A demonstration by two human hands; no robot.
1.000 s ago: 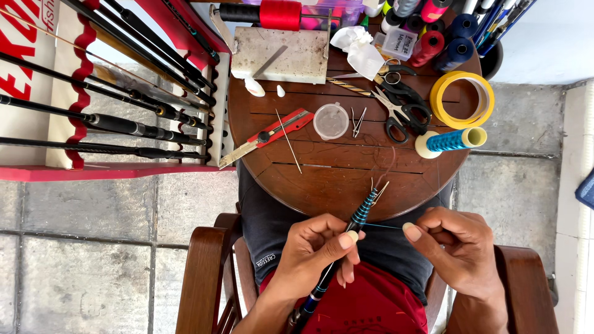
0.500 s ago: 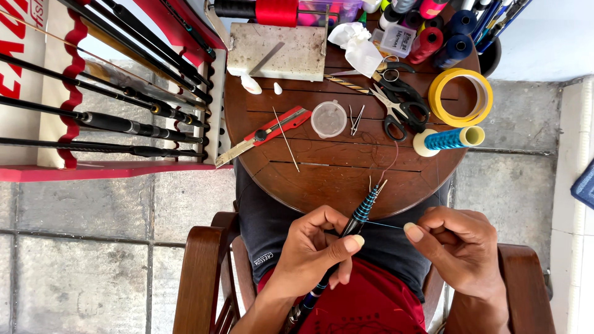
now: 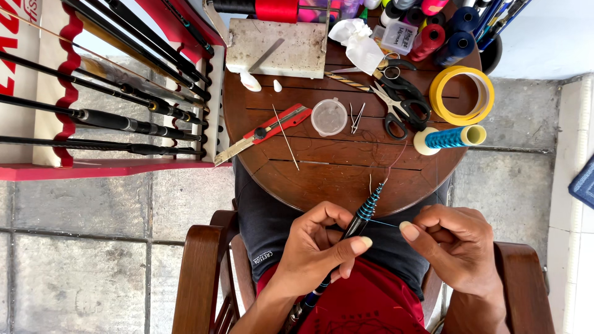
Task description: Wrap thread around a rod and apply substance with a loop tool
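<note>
— Grey stone paving is seen below, and a round wooden table is set in front of a wooden armchair. What is held over the lap?

— A thin dark rod is gripped by the left hand, with thumb and fingers closed around it just under a band of blue thread wrap. The rod is tilted, its tip raised towards the table edge and its lower end run down past the wrist.

— And the other hand?

— A fine blue thread is pinched by the right hand, fingers curled narrow, thumb pressed to forefinger. The thread is drawn taut from the wrap across to that hand. Both hands are kept just short of the table's near edge, well apart from the things laid on it.

— What is laid on the table?

— A red utility knife is placed at the left, a small clear round tub beside it, black-handled scissors further right. A blue thread spool is laid on its side near the right edge, and a roll of yellow tape is set behind it. More spools are stacked at the far rim.

— To the left?

— Dark fishing rods are held in a red-and-white rack.
</note>
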